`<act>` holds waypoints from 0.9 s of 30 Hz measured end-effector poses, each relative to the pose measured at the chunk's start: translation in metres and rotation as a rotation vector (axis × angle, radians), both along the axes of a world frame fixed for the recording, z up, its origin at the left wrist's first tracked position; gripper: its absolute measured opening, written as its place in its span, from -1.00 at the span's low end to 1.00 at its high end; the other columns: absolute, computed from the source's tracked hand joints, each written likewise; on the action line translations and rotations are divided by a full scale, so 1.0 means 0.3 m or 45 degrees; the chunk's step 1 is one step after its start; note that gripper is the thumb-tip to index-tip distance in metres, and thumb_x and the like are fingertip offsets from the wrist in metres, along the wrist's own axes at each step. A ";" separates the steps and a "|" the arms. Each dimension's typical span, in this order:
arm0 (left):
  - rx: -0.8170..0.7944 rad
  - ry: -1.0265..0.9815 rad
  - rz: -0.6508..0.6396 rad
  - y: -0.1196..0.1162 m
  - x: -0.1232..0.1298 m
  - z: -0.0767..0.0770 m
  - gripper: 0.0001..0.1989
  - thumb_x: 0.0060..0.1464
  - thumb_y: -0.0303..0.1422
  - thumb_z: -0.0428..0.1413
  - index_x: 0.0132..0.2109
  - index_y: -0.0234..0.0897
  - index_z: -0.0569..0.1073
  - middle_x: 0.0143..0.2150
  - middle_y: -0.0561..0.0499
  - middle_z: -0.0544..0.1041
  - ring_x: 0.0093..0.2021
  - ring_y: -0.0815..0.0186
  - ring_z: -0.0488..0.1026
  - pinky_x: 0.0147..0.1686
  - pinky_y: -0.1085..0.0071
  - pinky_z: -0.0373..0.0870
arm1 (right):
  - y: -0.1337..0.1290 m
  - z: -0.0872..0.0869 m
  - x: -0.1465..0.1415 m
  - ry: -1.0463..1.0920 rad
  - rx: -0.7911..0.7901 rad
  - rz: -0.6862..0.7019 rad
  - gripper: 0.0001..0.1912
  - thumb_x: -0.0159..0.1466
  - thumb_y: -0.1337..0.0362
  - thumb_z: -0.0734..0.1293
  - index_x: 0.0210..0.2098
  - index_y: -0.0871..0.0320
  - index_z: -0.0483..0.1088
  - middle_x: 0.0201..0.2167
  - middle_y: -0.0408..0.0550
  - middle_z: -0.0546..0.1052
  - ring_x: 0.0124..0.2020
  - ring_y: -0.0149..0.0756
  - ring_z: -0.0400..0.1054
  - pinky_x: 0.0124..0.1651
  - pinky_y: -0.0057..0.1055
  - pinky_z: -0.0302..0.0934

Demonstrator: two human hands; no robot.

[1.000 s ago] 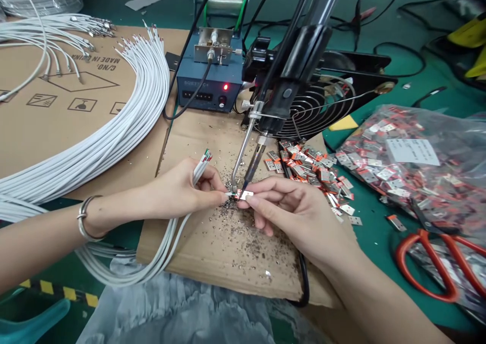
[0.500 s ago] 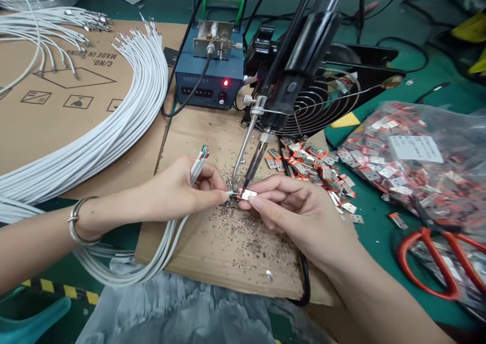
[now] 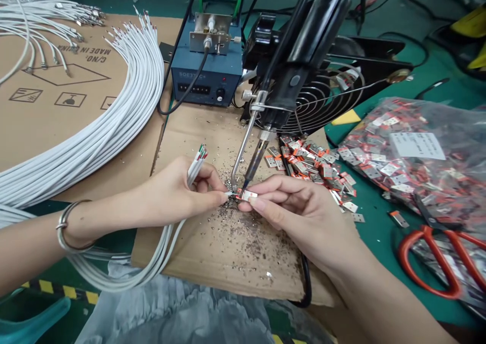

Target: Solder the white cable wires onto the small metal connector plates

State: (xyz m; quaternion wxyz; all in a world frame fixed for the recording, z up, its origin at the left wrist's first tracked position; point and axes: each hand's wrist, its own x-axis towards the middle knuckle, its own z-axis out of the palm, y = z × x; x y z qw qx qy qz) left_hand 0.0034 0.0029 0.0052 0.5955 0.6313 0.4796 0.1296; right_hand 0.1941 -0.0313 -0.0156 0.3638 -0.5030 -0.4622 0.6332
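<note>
My left hand [image 3: 192,189] is closed round several white cables [image 3: 195,168] whose red, green and white wire ends stick up. Between its thumb and forefinger it pinches the end of one cable, close to the iron's tip. A USB plug [image 3: 249,196] with a metal shell is pinched in my right hand [image 3: 290,205], its back end facing the cable. Above them slants a black soldering iron [image 3: 261,152], its tip at the plug's rear. A thin metal solder guide tube [image 3: 243,154] ends beside that tip. My fingers partly hide the joint.
A blue solder feeder [image 3: 207,73] and a fan [image 3: 315,106] stand behind. Loose USB plugs [image 3: 322,167] lie right, near a plastic bag of plugs [image 3: 413,157] and red-handled scissors [image 3: 429,263]. A bundle of white cables [image 3: 125,116] covers the left cardboard. Solder crumbs dot the cardboard sheet [image 3: 197,263].
The feeder's red light has dimmed. The view has shifted slightly; both hands keep their pinch on the cable and plug at the iron's tip.
</note>
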 end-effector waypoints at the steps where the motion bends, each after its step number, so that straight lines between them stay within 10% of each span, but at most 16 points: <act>1: 0.002 0.009 0.006 0.000 0.000 0.000 -0.88 -0.07 -0.37 0.09 -0.45 -0.36 0.42 -0.61 0.11 0.32 -0.58 0.48 0.18 -0.61 0.55 0.09 | 0.000 0.000 -0.001 -0.014 0.001 -0.008 -0.91 0.02 0.26 0.44 -0.45 0.08 0.48 -0.51 -0.10 0.59 -0.44 -0.33 0.50 -0.39 -0.50 0.38; 27: -0.010 0.028 0.005 -0.007 0.000 -0.002 -0.88 -0.07 -0.36 0.08 -0.45 -0.35 0.42 -0.59 0.10 0.33 -0.57 0.46 0.20 -0.59 0.53 0.12 | -0.006 0.000 -0.004 -0.047 0.048 -0.012 -0.92 0.03 0.26 0.43 -0.44 0.08 0.48 -0.52 -0.11 0.59 -0.45 -0.33 0.50 -0.41 -0.51 0.39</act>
